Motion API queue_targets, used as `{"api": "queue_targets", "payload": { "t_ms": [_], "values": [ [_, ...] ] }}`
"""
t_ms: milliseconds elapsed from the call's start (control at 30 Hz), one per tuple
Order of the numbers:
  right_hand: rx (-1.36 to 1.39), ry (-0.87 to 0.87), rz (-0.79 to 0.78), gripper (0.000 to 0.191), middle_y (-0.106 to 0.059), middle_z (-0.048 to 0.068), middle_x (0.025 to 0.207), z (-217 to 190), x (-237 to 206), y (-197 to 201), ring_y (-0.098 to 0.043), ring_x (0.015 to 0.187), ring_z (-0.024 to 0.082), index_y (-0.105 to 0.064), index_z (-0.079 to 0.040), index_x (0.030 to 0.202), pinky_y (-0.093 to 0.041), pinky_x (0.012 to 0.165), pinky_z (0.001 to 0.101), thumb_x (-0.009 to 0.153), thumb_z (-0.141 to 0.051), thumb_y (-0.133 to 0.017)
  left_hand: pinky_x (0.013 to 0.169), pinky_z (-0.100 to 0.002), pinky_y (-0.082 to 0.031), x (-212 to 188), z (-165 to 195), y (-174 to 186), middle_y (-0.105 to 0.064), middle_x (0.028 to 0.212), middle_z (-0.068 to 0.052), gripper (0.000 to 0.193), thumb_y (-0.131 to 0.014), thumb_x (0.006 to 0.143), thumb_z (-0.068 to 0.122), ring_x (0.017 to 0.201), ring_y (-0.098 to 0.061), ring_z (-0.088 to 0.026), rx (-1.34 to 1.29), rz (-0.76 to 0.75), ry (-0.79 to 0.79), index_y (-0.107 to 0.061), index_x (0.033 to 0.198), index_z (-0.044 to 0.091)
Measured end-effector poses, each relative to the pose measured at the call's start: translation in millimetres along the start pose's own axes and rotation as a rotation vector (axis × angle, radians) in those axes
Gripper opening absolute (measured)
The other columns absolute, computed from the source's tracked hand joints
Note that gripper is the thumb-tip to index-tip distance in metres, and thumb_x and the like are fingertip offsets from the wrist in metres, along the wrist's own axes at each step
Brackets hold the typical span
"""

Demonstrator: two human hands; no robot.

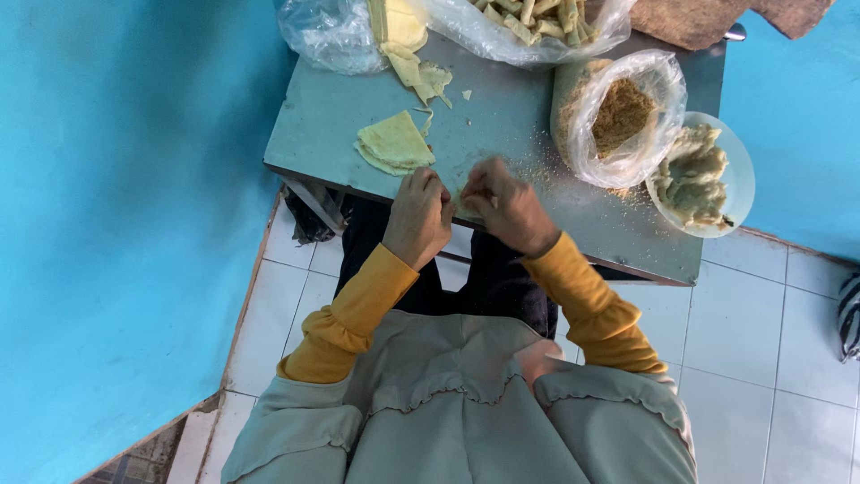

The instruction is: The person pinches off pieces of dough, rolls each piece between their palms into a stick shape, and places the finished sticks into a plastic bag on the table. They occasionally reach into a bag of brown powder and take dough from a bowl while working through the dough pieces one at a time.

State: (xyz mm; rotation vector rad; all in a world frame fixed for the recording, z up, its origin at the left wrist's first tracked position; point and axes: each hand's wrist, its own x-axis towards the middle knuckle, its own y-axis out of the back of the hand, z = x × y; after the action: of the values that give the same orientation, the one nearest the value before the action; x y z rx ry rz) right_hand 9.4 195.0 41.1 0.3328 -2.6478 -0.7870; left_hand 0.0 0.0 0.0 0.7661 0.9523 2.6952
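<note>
- Our left hand [417, 215] rests at the near edge of the small grey-green metal table [502, 134], its fingers [428, 182] curled in close, thumb side turned toward the other hand.
- Our right hand [503, 204] sits just beside it, fingers [479, 179] bent in narrow as well; the fingertips of both hands meet over one spot at the table's edge.
- Between the two sets of fingers we pinch a small pale yellow piece of thin wrapper [463, 203]; only a sliver of it shows, so we cannot tell its shape or whether it holds anything.
- Just beyond our left hand lies a folded stack of pale yellow wrapper sheets [394, 143], flat on the table and apart from our fingers.
- Farther back, torn yellow wrapper scraps [421, 76] trail out of a crumpled clear plastic bag [327, 36].
- Another clear plastic bag of pale rolled sticks [533, 18] sits at the far edge of the table.
- Beyond our right hand stands an open clear plastic bag of brown crumbs [618, 116], with loose crumbs scattered on the table around it.
- Touching that bag, a round clear bowl of pale greenish lumpy filling [694, 175] hangs partly over the table's right edge.
- Our mustard-yellow sleeves [591, 305] run back from both wrists, above the white tiled floor [761, 332].
</note>
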Motion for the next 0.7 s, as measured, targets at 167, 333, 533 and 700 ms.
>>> {"api": "queue_targets", "payload": {
  "t_ms": [167,333,533,700],
  "values": [
    [-0.592,0.341,0.094,0.036,-0.074,0.014,0.108,-18.5,-16.4,-15.5,-0.072,0.099,0.032,-0.058,-0.001,0.122,-0.06,0.083,0.0393,0.088,0.008,-0.063,0.087,-0.044,-0.049,-4.4,-15.8,12.6,-0.053,0.103,-0.015,0.02,-0.075,0.081,0.001,0.1,-0.056,-0.035,-0.013,0.057,-0.036,-0.057,0.09,0.001],
    [-0.541,0.112,0.252,0.033,-0.071,0.016,0.103,-24.4,-20.2,-26.4,-0.07,0.093,0.032,-0.056,-0.001,0.125,-0.059,0.078,0.0403,0.094,0.006,-0.066,0.077,-0.044,-0.051,-8.8,-17.7,25.6,-0.06,0.092,-0.013,0.018,-0.074,0.084,0.004,0.09,-0.062,-0.035,-0.044,0.097,-0.001,-0.057,0.09,0.004],
    [-0.526,0.069,0.177,0.043,-0.067,0.017,0.096,-22.3,-16.0,-22.7,-0.069,0.089,0.035,-0.046,0.004,0.131,-0.057,0.077,0.0438,0.091,0.008,-0.061,0.073,-0.046,-0.053,-20.9,1.8,30.2,-0.067,0.091,-0.014,0.013,-0.066,0.097,0.004,0.087,-0.067,-0.036,-0.185,0.066,0.066,-0.056,0.104,0.003],
    [-0.351,0.053,0.105,0.051,-0.062,0.022,0.103,-40.6,-11.9,-14.8,-0.069,0.088,0.033,-0.042,0.007,0.138,-0.058,0.076,0.0405,0.09,0.013,-0.057,0.079,-0.043,-0.056,-31.2,5.6,36.7,-0.069,0.1,-0.012,0.015,-0.059,0.099,-0.003,0.094,-0.069,-0.034,-0.285,0.09,-0.004,-0.06,0.113,0.004]
  ]
}}
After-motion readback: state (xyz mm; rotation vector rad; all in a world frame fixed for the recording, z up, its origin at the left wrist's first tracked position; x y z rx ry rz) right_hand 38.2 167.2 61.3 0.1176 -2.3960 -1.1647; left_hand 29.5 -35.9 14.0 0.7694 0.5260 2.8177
